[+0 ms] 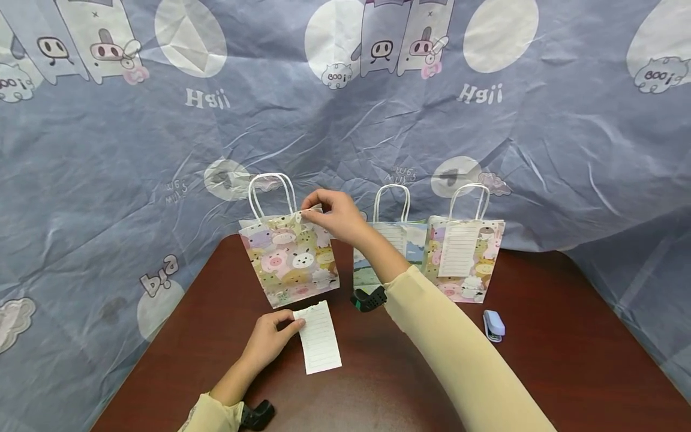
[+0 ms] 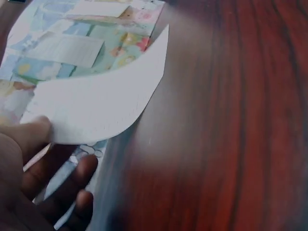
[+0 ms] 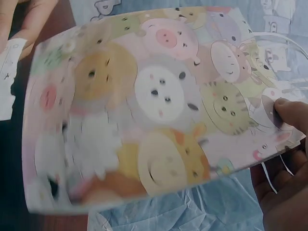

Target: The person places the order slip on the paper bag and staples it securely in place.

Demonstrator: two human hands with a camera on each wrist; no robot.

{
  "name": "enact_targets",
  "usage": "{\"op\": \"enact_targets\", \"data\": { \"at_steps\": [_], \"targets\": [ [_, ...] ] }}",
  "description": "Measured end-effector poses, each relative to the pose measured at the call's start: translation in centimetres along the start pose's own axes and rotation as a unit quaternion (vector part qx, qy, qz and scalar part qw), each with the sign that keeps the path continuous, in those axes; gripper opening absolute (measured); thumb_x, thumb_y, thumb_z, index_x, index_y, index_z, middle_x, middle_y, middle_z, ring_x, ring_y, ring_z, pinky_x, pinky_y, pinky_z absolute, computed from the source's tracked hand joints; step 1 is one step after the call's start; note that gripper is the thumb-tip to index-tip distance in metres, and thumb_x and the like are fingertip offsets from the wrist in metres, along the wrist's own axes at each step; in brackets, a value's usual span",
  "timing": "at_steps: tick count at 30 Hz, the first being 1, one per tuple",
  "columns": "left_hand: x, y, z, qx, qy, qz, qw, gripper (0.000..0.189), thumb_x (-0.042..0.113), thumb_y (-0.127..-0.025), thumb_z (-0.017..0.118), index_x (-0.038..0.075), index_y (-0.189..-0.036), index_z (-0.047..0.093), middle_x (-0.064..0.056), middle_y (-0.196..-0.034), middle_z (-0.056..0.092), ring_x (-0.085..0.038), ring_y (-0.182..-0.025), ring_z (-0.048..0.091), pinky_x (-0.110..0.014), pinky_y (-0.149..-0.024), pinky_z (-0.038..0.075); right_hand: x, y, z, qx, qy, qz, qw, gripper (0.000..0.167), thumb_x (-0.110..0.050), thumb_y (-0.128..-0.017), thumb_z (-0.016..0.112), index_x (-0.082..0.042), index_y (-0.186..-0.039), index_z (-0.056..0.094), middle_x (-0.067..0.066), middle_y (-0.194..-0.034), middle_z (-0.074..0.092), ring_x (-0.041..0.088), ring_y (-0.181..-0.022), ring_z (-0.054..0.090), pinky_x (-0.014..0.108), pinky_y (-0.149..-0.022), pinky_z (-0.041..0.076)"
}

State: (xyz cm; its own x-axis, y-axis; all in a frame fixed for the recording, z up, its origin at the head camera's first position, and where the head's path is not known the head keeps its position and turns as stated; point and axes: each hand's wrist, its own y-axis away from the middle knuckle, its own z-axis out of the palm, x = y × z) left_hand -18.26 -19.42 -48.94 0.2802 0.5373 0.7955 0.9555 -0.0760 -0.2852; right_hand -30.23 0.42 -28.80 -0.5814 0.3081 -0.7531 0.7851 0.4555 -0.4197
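Observation:
My right hand (image 1: pixel 337 217) pinches the top right corner of a paper gift bag (image 1: pixel 294 261) printed with cartoon animals, thumb on the front face. The bag leans to one side, its white rope handles up. In the right wrist view the bag's animal print (image 3: pixel 163 96) fills most of the picture. Below it, my left hand (image 1: pixel 270 339) pinches a lined white paper slip (image 1: pixel 321 342) by its upper left edge; the slip's top edge looks torn. The left wrist view shows the slip (image 2: pixel 106 106) curving up off the table, thumb on top.
Right of the held bag stand a landscape-print bag (image 1: pixel 415 243) and another animal-print bag (image 1: pixel 491 246), each with a lined slip on its front. A light blue stapler (image 1: pixel 493 326) lies on the dark wooden table (image 1: pixel 567 348). A grey-blue printed cloth (image 1: pixel 345 138) hangs behind.

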Motion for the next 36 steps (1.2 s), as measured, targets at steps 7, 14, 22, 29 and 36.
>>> {"op": "enact_targets", "data": {
  "at_steps": [7,14,22,29,36],
  "targets": [
    [3.2,-0.1,-1.2,-0.033,0.069,0.036,0.9964,0.014,0.022,-0.089,0.075,0.016,-0.077,0.072,-0.004,-0.067,0.067,-0.012,-0.062,0.059,-0.021,-0.06,0.045,0.0,2.2,-0.6,0.029,-0.028,-0.01,0.9992,0.007,-0.023,-0.094,0.07,-0.019,-0.1,0.072,-0.001,-0.088,0.065,0.021,-0.067,0.047,0.029,-0.061,0.041],
    [6.6,0.5,-1.8,-0.009,0.061,0.098,0.9933,0.004,0.014,-0.089,0.074,0.013,-0.086,0.072,0.0,-0.062,0.066,-0.015,-0.057,0.062,-0.023,-0.055,0.047,0.6,4.5,-0.8,0.049,-0.057,-0.008,0.9972,0.009,-0.026,-0.096,0.069,-0.019,-0.101,0.071,0.0,-0.09,0.066,0.018,-0.063,0.044,0.029,-0.059,0.04],
    [10.3,-0.1,-1.7,0.058,0.049,0.166,0.9832,0.009,0.015,-0.09,0.074,0.018,-0.082,0.074,0.003,-0.054,0.061,0.002,-0.049,0.051,-0.018,-0.045,0.04,1.0,6.9,-1.6,0.068,-0.074,-0.007,0.9949,0.008,-0.022,-0.095,0.07,-0.016,-0.099,0.071,0.001,-0.097,0.07,0.017,-0.069,0.049,0.028,-0.061,0.041],
    [13.1,-1.3,-1.2,0.084,0.041,0.171,0.9809,0.014,0.015,-0.087,0.077,0.013,-0.075,0.07,0.004,-0.052,0.062,-0.006,-0.044,0.055,-0.017,-0.043,0.039,1.2,9.0,-3.1,0.081,-0.073,0.004,0.9941,0.01,-0.02,-0.095,0.07,-0.012,-0.101,0.07,0.003,-0.102,0.069,0.015,-0.078,0.054,0.028,-0.066,0.043],
    [15.2,-2.5,0.1,0.034,0.058,0.147,0.9869,0.004,0.011,-0.091,0.073,0.01,-0.088,0.07,-0.001,-0.063,0.07,-0.019,-0.045,0.061,-0.022,-0.044,0.044,1.6,11.2,-4.8,0.107,-0.078,0.02,0.9911,0.008,-0.016,-0.094,0.07,-0.01,-0.099,0.069,0.006,-0.101,0.068,0.01,-0.079,0.054,0.024,-0.066,0.044]
  ]
}}
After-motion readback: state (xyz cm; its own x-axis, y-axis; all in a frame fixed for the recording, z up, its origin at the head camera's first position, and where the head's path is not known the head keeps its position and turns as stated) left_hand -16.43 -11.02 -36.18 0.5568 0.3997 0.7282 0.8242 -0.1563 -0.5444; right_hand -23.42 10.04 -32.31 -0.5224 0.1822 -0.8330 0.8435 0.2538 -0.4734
